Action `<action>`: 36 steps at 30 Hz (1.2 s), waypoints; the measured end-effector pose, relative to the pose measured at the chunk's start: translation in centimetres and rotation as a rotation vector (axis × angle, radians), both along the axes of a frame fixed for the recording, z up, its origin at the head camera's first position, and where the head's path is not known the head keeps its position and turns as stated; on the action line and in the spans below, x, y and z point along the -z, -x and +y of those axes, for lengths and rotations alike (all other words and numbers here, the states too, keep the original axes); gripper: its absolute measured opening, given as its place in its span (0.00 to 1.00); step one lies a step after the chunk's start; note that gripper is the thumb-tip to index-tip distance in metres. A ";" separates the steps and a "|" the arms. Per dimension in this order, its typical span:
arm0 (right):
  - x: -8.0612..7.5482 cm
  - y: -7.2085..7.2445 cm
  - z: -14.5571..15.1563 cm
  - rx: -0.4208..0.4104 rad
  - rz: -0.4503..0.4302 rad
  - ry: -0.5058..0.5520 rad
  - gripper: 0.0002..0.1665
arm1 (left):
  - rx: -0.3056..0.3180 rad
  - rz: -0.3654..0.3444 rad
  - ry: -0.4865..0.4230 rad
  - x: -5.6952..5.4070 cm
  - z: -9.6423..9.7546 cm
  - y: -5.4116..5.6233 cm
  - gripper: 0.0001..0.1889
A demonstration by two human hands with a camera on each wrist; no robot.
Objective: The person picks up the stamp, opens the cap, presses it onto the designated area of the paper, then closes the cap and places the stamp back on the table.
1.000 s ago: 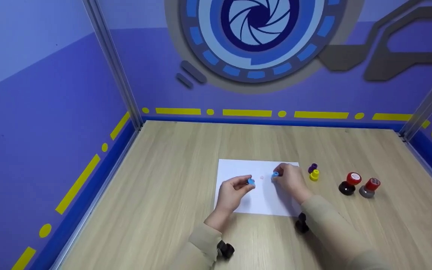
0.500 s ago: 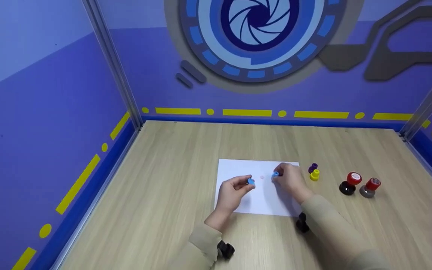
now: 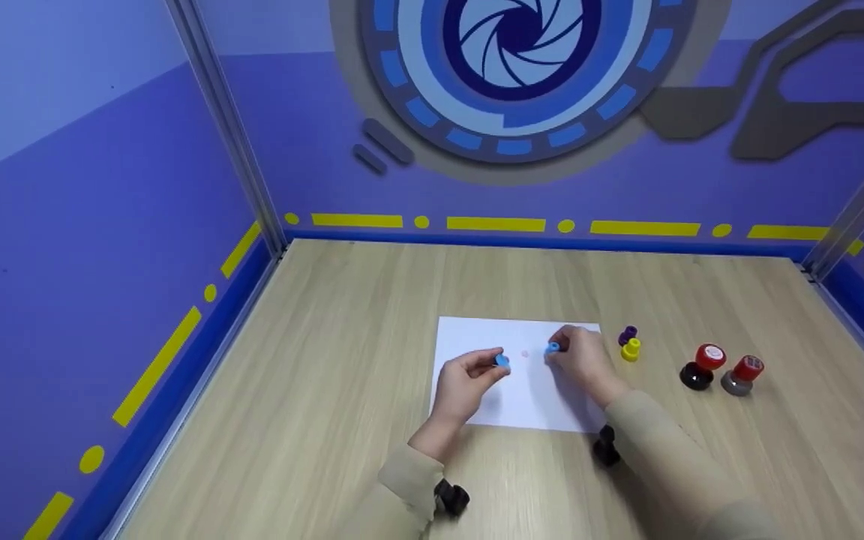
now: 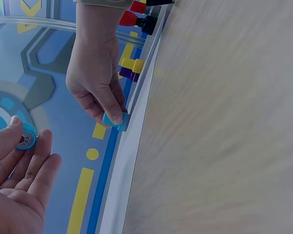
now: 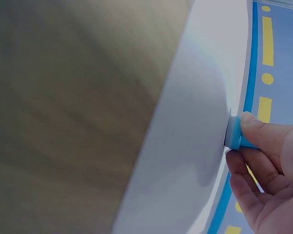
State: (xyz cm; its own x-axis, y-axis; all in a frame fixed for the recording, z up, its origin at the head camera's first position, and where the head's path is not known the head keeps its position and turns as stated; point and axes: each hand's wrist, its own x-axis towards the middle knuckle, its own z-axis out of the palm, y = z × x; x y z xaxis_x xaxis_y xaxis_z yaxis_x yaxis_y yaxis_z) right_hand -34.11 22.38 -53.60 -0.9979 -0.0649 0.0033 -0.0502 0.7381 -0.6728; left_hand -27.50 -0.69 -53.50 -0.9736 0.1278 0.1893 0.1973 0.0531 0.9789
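My left hand [image 3: 460,388] is above the left half of a white paper sheet [image 3: 511,412]. Its thumb and fingers pinch a small round blue cap [image 3: 502,361]; in the left wrist view the cap's [image 4: 28,137] hollow side shows. At the sheet's right part, my right hand [image 3: 583,361] grips a small blue stamp [image 3: 552,348] between thumb and fingers. In the right wrist view the stamp's [image 5: 235,132] base faces the paper, and seems to touch it. Between both hands lies a faint reddish mark [image 3: 525,353] on the sheet.
Right of the sheet stand a yellow stamp [image 3: 631,350] and a purple stamp [image 3: 628,334]. Farther right are two red-topped stamps, one with a black base [image 3: 697,376], one with a grey base [image 3: 736,384]. Blue walls [image 3: 297,150] border the wooden table [image 3: 327,360].
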 end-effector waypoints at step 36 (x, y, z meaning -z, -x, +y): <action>-3.6 -3.6 1.3 0.208 -0.134 1.055 0.12 | -0.026 0.027 0.004 0.1 0.1 0.2 0.16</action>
State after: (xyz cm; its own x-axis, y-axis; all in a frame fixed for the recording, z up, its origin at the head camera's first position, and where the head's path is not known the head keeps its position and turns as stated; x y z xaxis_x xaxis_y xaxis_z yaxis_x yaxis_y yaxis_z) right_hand -30.47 23.68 -50.03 -0.9855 0.0772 -0.1510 0.1297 -0.2306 -0.9644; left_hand -27.66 -0.56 -53.60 -0.9711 0.1030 0.2153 0.2223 0.0629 0.9729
